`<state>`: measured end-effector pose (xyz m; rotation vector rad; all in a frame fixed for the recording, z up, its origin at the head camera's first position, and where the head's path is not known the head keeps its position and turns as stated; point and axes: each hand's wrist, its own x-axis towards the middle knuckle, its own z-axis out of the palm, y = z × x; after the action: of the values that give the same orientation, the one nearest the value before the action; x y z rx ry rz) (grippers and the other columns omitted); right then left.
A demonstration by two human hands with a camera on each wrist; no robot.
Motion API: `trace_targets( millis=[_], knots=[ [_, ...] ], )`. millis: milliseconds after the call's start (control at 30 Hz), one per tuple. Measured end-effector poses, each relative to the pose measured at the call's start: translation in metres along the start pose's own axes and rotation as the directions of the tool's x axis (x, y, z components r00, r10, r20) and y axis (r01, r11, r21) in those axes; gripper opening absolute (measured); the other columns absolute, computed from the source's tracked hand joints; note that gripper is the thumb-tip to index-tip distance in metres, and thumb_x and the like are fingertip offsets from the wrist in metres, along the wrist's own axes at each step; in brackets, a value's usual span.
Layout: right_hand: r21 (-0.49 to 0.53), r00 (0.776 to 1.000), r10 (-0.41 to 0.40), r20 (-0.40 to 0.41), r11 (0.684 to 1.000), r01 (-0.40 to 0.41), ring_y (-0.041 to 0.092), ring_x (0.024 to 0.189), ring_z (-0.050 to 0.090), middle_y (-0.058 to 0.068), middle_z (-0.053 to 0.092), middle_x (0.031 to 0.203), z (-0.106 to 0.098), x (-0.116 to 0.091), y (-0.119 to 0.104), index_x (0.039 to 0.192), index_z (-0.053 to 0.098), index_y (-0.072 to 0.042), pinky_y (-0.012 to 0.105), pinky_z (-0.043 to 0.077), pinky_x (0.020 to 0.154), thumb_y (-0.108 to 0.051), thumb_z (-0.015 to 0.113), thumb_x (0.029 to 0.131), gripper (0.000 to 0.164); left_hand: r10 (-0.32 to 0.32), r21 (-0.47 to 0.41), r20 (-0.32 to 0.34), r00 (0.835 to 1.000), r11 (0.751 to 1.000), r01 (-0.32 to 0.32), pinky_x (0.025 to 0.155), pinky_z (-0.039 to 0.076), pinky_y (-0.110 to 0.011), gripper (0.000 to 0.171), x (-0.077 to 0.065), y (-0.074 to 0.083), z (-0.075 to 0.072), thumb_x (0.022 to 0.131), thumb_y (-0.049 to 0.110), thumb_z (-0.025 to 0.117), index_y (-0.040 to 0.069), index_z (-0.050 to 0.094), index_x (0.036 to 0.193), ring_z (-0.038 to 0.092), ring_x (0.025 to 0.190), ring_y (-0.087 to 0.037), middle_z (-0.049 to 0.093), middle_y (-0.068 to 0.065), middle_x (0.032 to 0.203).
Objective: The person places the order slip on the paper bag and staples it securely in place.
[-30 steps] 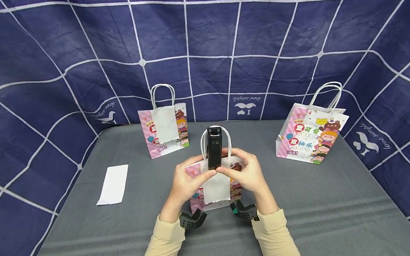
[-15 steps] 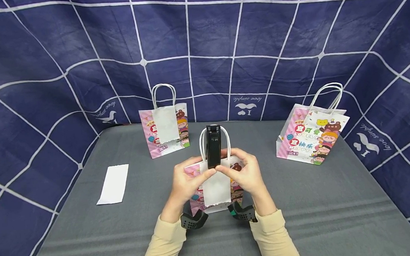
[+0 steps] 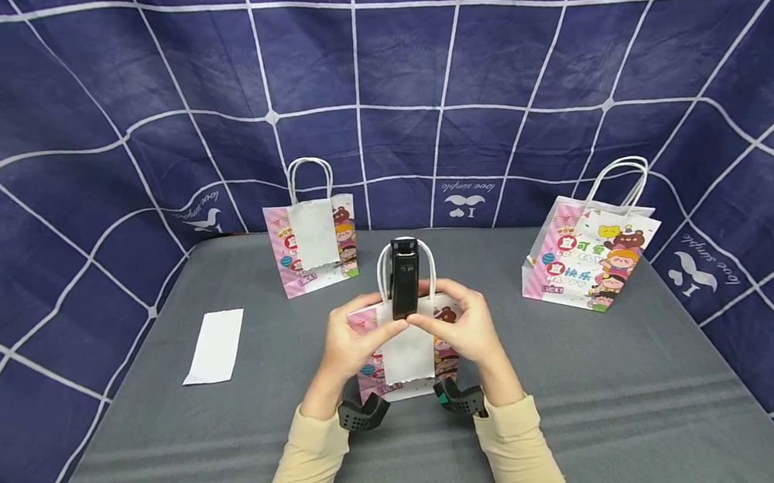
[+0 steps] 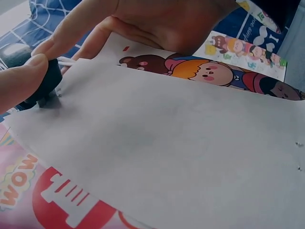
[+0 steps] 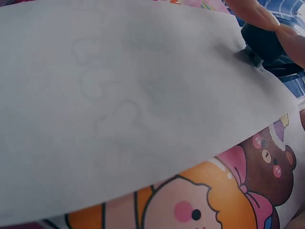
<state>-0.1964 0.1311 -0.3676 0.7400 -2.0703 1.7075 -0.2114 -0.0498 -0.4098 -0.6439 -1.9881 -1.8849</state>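
Note:
A black stapler (image 3: 404, 279) straddles the top edge of the near gift bag (image 3: 371, 375), between its white handle cords. A white paper sheet (image 3: 408, 357) lies against the bag's front, its top under the stapler. My left hand (image 3: 353, 340) and my right hand (image 3: 461, 329) grip the stapler from both sides, thumb tips meeting at its near end. Both wrist views show the stapler's end (image 4: 47, 86) biting the paper's top edge. The fingers behind the bag are partly hidden.
Another gift bag (image 3: 348, 245) with a white sheet on its front stands at the back left. A third bag (image 3: 581, 258), without a sheet on the front, stands at the right. A loose white paper (image 3: 214, 347) lies at the left on the grey cloth (image 3: 654, 402).
The stapler and near bag have shifted only very slightly. Both hands keep the same grip, and the other bags and loose paper stay where they were.

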Motion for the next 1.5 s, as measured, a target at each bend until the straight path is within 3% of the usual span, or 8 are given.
trace_targets(
  millis=[200, 400, 533, 733, 867, 1033, 1200, 1500],
  knots=[
    [0.011, 1.0, -0.021, 0.007, 1.0, 0.021, 0.007, 0.075, 0.058, 0.017, 0.067, 0.093, -0.002, 0.0, 0.007, 0.11, 0.059, 0.01, 0.019, 0.047, 0.059, 0.016, 0.077, 0.064, 0.049, -0.056, 0.005, 0.015, 0.998, 0.998, 0.055, 0.072, 0.052, -0.026, 0.042, 0.0, 0.005, -0.001, 0.065, -0.007, 0.081, -0.008, 0.066, 0.104, 0.061, 0.081, -0.008, 0.068, -0.019, 0.095],
    [0.177, 0.998, -0.059, -0.015, 0.982, 0.061, 0.016, 0.093, 0.063, 0.022, 0.06, 0.115, -0.003, -0.001, 0.03, 0.12, 0.035, 0.011, 0.023, 0.049, 0.072, 0.016, 0.08, 0.062, 0.074, -0.032, -0.043, 0.053, 0.998, 0.998, 0.034, 0.074, 0.053, -0.028, 0.041, 0.002, 0.026, -0.001, 0.066, -0.014, 0.076, -0.014, 0.062, 0.105, 0.063, 0.084, -0.008, 0.066, -0.025, 0.096],
    [0.144, 0.986, -0.158, -0.051, 0.976, 0.164, 0.025, 0.105, 0.06, 0.025, 0.049, 0.121, -0.003, -0.001, 0.034, 0.109, 0.037, 0.01, 0.034, 0.04, 0.092, 0.008, 0.084, 0.061, 0.067, -0.005, -0.072, 0.077, 0.997, 0.997, 0.01, 0.073, 0.053, -0.029, 0.041, 0.003, 0.032, -0.002, 0.068, -0.016, 0.074, -0.015, 0.061, 0.107, 0.064, 0.084, -0.009, 0.066, -0.026, 0.097],
    [-0.038, 0.985, -0.171, 0.017, 0.984, 0.172, 0.023, 0.117, 0.045, 0.017, 0.044, 0.127, -0.007, -0.002, 0.021, 0.122, 0.055, -0.001, 0.033, 0.04, 0.094, 0.009, 0.083, 0.059, 0.07, 0.024, -0.045, 0.087, 0.996, 0.999, -0.02, 0.081, 0.05, -0.027, 0.046, 0.003, 0.031, -0.003, 0.066, -0.014, 0.076, -0.013, 0.062, 0.109, 0.062, 0.092, -0.011, 0.065, -0.025, 0.103],
    [-0.093, 0.985, -0.158, 0.074, 0.982, 0.165, 0.024, 0.111, 0.046, 0.024, 0.043, 0.126, -0.009, -0.002, -0.001, 0.124, 0.054, 0.004, 0.033, 0.039, 0.094, 0.012, 0.08, 0.06, 0.07, 0.048, -0.022, 0.106, 0.993, 0.999, -0.046, 0.076, 0.05, -0.025, 0.047, 0.003, 0.03, -0.004, 0.064, -0.013, 0.078, -0.012, 0.062, 0.109, 0.06, 0.089, -0.011, 0.064, -0.023, 0.098],
    [-0.089, 0.986, -0.142, 0.083, 0.985, 0.149, 0.022, 0.108, 0.049, 0.023, 0.047, 0.122, -0.01, 0.0, -0.012, 0.114, 0.058, 0.007, 0.033, 0.04, 0.091, 0.014, 0.077, 0.063, 0.055, 0.043, 0.005, 0.14, 0.989, 0.999, -0.044, 0.073, 0.048, -0.023, 0.048, 0.003, 0.03, -0.005, 0.065, -0.01, 0.079, -0.011, 0.063, 0.11, 0.056, 0.087, -0.01, 0.064, -0.02, 0.096],
    [-0.054, 0.983, -0.182, 0.035, 0.981, 0.184, 0.021, 0.111, 0.048, 0.023, 0.048, 0.122, -0.011, -0.001, 0.006, 0.112, 0.06, 0.008, 0.03, 0.04, 0.091, 0.011, 0.08, 0.064, 0.052, -0.005, -0.003, 0.172, 0.985, 1.0, 0.006, 0.073, 0.05, -0.025, 0.048, 0.003, 0.031, -0.005, 0.067, -0.009, 0.078, -0.01, 0.062, 0.113, 0.058, 0.086, -0.008, 0.064, -0.02, 0.101],
    [0.011, 0.975, -0.218, -0.039, 0.976, 0.218, 0.026, 0.119, 0.043, 0.013, 0.046, 0.128, -0.01, -0.002, 0.028, 0.12, 0.062, -0.007, 0.033, 0.035, 0.098, -0.029, 0.078, 0.078, 0.05, -0.096, 0.013, 0.256, 0.962, 0.995, 0.096, 0.087, 0.047, -0.029, 0.063, 0.005, 0.03, -0.018, 0.066, -0.006, 0.081, -0.006, 0.054, 0.123, 0.059, 0.1, -0.014, 0.062, -0.017, 0.116]
  ],
)
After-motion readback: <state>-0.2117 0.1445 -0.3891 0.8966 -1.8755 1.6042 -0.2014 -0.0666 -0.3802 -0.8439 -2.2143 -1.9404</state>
